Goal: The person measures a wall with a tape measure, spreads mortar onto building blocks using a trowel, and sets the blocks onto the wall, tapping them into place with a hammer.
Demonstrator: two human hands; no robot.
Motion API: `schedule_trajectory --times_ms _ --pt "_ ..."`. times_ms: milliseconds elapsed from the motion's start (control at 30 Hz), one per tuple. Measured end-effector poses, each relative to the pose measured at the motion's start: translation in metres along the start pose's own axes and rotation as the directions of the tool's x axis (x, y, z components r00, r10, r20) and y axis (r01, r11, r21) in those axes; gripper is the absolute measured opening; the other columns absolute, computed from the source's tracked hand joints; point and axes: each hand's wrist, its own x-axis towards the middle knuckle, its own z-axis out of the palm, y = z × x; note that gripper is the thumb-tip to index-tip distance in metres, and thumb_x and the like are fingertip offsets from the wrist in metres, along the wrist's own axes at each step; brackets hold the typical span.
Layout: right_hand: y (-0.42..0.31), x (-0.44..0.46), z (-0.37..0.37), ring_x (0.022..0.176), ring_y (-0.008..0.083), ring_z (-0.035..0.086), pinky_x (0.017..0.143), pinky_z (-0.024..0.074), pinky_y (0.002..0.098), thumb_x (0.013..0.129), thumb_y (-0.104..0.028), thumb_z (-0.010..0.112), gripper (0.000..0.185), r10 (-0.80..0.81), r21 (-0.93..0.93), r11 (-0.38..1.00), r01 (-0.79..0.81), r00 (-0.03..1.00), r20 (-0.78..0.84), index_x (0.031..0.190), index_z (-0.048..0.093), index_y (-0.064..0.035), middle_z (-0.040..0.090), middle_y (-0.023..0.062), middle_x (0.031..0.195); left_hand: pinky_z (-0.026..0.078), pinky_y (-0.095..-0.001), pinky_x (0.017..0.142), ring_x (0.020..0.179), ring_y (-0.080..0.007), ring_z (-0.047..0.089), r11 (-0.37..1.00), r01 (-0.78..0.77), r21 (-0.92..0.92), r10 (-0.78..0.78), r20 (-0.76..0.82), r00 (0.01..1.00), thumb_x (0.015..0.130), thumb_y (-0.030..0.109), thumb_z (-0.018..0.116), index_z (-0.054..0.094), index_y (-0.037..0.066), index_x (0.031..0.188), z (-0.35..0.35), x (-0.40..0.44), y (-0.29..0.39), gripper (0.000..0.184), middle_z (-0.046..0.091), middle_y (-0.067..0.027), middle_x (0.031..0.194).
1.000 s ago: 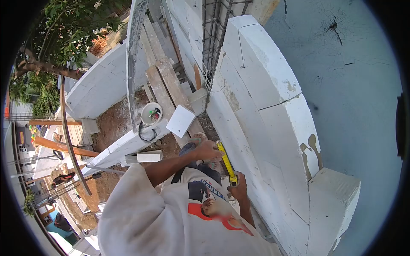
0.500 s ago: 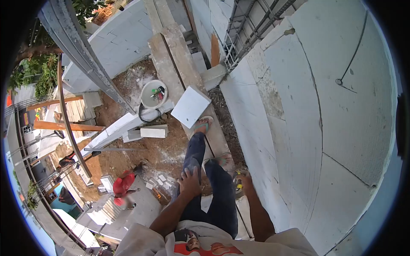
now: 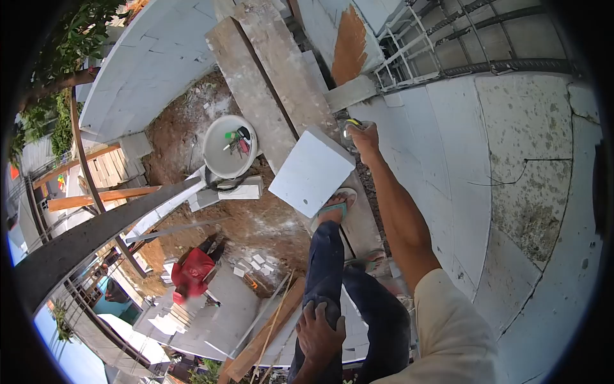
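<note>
My right hand reaches forward along the wall, closed around a small yellow and silver tape measure. Just left of it, a white lightweight block lies on the plank scaffold, with one of my sandalled feet against its near edge. On my bent knee rests my left hand, fingers spread and holding nothing. The white block wall runs along my right side, close to the right forearm.
A white bucket holds several tools left of the planks. Steel rebar juts out at upper right. A slanted metal post crosses the left. Below, a person in red bends near stacked blocks.
My right hand has moved from beside my leg forward past the block, carrying the tape measure. The view has shifted and turned; my left hand stays on the knee.
</note>
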Motion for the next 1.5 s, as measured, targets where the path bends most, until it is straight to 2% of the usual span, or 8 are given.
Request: schedule_trajectory --times_ms 267,500,867,1067,1167,1233,1267,1500 --pt "-0.026 0.078 0.144 0.09 0.0237 0.073 0.072 0.0613 0.0388 0.092 -0.031 0.073 0.057 -0.07 0.016 0.998 0.069 0.972 0.222 0.139 0.061 0.0001 0.072 0.0178 0.116 0.046 -0.0573 0.106 0.135 -0.0458 0.053 0.997 0.014 -0.079 -0.017 -0.039 0.999 0.085 0.036 0.08 0.057 0.01 0.138 -0.021 0.018 0.006 0.063 0.052 -0.024 0.151" --pt "-0.004 0.007 0.06 0.125 0.0369 0.067 0.107 0.0507 0.0415 0.093 -0.03 0.07 0.056 -0.224 -0.2 0.93 0.307 0.909 0.352 0.14 0.063 0.0001 0.071 0.0242 0.13 0.042 -0.0547 0.111 0.133 -0.0409 0.053 0.999 0.045 -0.011 -0.045 -0.049 0.998 0.079 0.038 0.083 0.065 0.011 0.129 -0.002 0.006 -0.005 0.059 0.057 -0.0176 0.141" --pt "0.018 -0.482 -0.316 0.063 0.0196 0.07 0.053 0.0569 0.0352 0.082 -0.017 0.074 0.042 0.398 -0.439 0.861 -0.258 0.879 0.264 0.122 0.072 -0.0023 0.073 0.0093 0.078 0.042 -0.054 0.112 0.135 -0.0408 0.053 0.964 -0.237 0.12 0.238 0.006 0.971 0.086 0.035 0.07 0.062 0.005 0.136 0.016 -0.045 0.027 0.059 0.055 -0.0213 0.143" --pt "0.029 -0.689 -0.493 0.067 0.0295 0.073 0.057 0.0576 0.0437 0.073 -0.013 0.071 0.029 0.345 -0.593 0.729 -0.343 0.932 -0.116 0.1 0.078 -0.0053 0.074 0.0156 0.075 0.048 -0.0524 0.109 0.129 -0.0462 0.058 0.748 -0.615 0.251 0.549 0.286 0.785 0.082 0.03 0.07 0.066 0.008 0.132 -0.004 -0.065 0.079 0.055 0.058 -0.0239 0.141" --pt "0.043 -0.783 -0.529 0.07 0.0316 0.075 0.061 0.0593 0.0456 0.069 -0.012 0.072 0.04 0.319 -0.186 0.895 -0.406 0.873 -0.369 0.108 0.077 -0.0062 0.075 0.0175 0.077 0.056 -0.0518 0.093 0.096 -0.0442 0.073 0.397 -0.903 0.164 0.709 0.57 0.416 0.082 0.033 0.069 0.071 0.003 0.119 -0.006 -0.022 0.107 0.048 0.074 -0.0245 0.096" --pt "0.088 -0.826 -0.524 0.07 0.0301 0.076 0.062 0.0603 0.0433 0.069 -0.012 0.074 0.052 0.05 -0.323 0.885 -0.334 0.759 -0.65 0.12 0.072 -0.0058 0.076 0.0157 0.078 0.057 -0.0508 0.085 0.095 -0.0431 0.074 -0.545 -0.83 0.12 0.488 0.85 -0.198 0.085 0.028 0.066 0.075 0.002 0.102 -0.002 -0.002 0.14 0.032 0.075 -0.0249 0.094" --pt "0.084 -0.849 -0.512 0.086 0.0325 0.075 0.074 0.0596 0.045 0.072 -0.013 0.077 0.05 0.222 -0.141 0.898 -0.416 0.709 -0.67 0.121 0.073 -0.0046 0.076 0.0182 0.091 0.055 -0.0537 0.079 0.09 -0.0432 0.072 -0.643 -0.763 0.073 0.399 0.882 -0.252 0.087 0.022 0.062 0.073 0.0 0.09 -0.009 -0.008 0.154 0.025 0.074 -0.0233 0.092" --pt "0.147 -0.94 -0.252 0.094 0.028 0.079 0.085 0.0609 0.044 0.079 -0.019 0.08 0.046 0.67 0.503 0.731 -0.46 0.349 -0.655 0.122 0.075 -0.0028 0.08 0.0187 0.106 0.053 -0.0549 0.073 0.081 -0.0422 0.069 -0.242 -0.967 0.078 0.417 0.908 -0.031 0.087 0.02 0.063 0.07 0.0 0.08 -0.032 -0.068 0.213 0.022 0.07 -0.0183 0.082"
